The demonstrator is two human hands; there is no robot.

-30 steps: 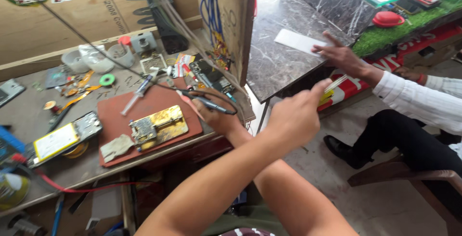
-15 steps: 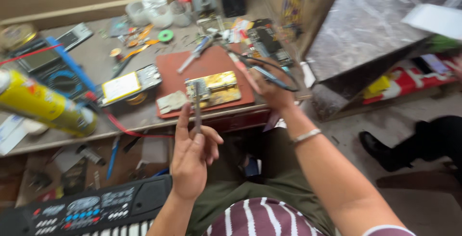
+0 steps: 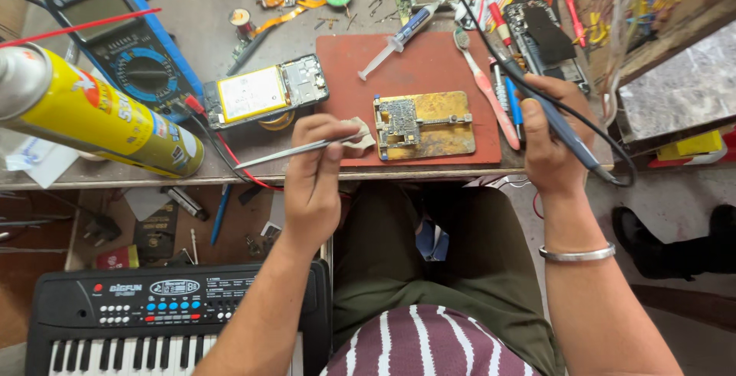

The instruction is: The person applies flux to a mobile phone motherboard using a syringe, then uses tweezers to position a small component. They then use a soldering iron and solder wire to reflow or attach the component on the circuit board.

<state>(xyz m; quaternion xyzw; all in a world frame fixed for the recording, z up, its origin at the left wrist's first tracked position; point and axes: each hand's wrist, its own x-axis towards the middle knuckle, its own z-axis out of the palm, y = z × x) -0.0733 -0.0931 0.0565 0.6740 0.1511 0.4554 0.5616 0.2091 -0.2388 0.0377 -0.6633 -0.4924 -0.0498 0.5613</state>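
Yellow spray can lies left; left hand grips tweezers.

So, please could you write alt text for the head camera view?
Over a cluttered repair bench, the left hand holds tweezers and the right hand a corded iron, beside a circuit board in a brass holder on a red mat.

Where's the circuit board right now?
The green circuit board sits clamped in the brass holder on the red mat, centre of the head view, just right of the left hand.

Red mat, yellow spray can
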